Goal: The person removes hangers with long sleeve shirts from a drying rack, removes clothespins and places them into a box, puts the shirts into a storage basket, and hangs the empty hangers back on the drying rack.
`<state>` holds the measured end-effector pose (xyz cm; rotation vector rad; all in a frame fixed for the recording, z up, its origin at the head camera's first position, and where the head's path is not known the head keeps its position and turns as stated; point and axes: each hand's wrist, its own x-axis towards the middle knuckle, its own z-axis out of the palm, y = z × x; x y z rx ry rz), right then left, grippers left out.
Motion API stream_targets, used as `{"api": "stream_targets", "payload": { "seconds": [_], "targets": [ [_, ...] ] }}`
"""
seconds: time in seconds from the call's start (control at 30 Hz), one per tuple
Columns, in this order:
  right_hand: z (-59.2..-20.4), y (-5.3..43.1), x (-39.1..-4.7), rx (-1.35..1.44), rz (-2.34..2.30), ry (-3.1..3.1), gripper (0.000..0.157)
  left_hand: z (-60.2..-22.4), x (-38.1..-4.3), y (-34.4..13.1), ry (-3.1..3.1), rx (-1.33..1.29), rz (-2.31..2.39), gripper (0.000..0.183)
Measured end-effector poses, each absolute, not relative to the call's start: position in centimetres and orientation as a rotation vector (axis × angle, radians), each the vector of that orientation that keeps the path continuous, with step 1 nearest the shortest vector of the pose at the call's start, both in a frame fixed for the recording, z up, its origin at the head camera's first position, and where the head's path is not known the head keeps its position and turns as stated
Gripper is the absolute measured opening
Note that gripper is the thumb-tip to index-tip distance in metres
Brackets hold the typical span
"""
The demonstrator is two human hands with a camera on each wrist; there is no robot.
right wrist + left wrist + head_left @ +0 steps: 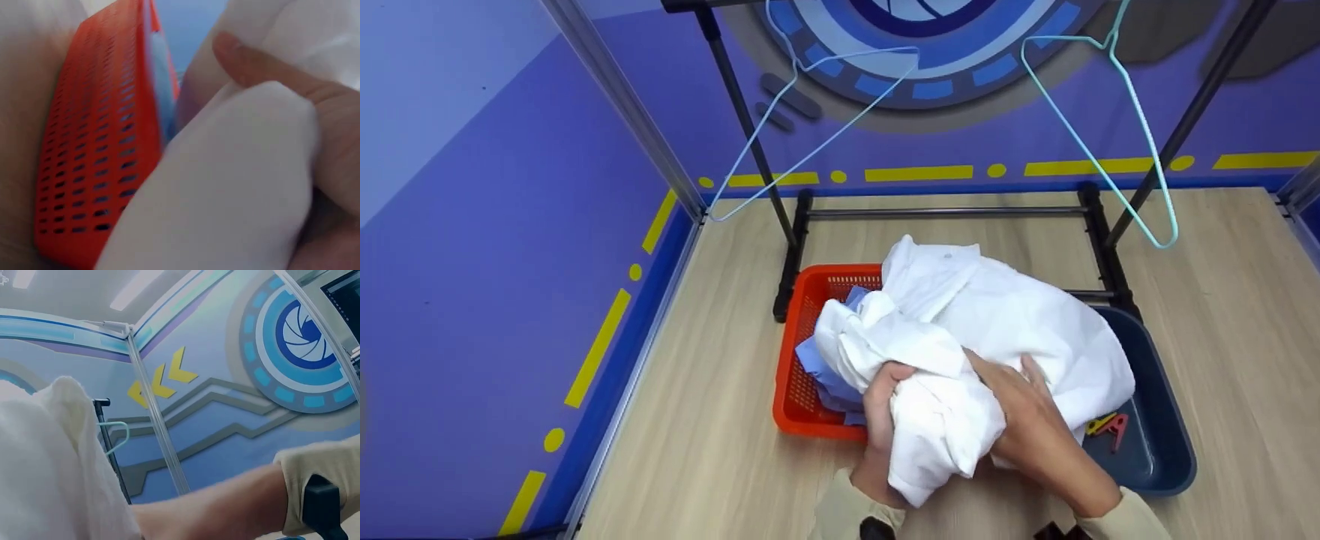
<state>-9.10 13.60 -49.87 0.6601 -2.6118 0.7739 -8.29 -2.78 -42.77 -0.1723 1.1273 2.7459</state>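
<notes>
A large, crumpled white garment (1027, 322) spreads over an orange-red basket (825, 427) and a dark blue tray (1174, 450). My left hand (881, 409) grips a bunched part of it, with the thumb on top of the folds. My right hand (1020, 397) holds the garment on the right side of the bunch; some of its fingers are hidden in the folds. White cloth (50, 461) fills the lower left of the left wrist view. The right wrist view shows a thumb (253, 64) against the white cloth (225, 180), beside the basket (95, 129).
Blue cloth (829, 375) lies in the basket. Red (1116, 429) and yellow (1099, 424) clothes pegs lie in the tray. Behind stands a black rack (945, 214), with a lilac-blue hanger (817, 150) and a mint hanger (1147, 142) above. A patterned wall (472, 300) borders the left.
</notes>
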Motion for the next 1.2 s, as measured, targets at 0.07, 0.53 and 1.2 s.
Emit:
{"api": "stream_targets", "payload": {
  "seconds": [0.07,0.53,1.2],
  "targets": [
    [-50.1,13.8,-9.4,0.642,0.791,-2.575,0.051,-42.4,-8.3,-3.2,1.079,-0.15,2.757,0.027],
    [-45.0,15.7,-8.4,0.202,1.615,-2.327,0.041,-47.3,-10.5,-7.3,1.177,-0.42,2.548,0.054],
    [-34.8,17.7,-10.7,0.087,2.185,-1.431,0.041,-53.3,-10.5,-18.4,3.139,-0.316,1.401,0.047]
  ]
}}
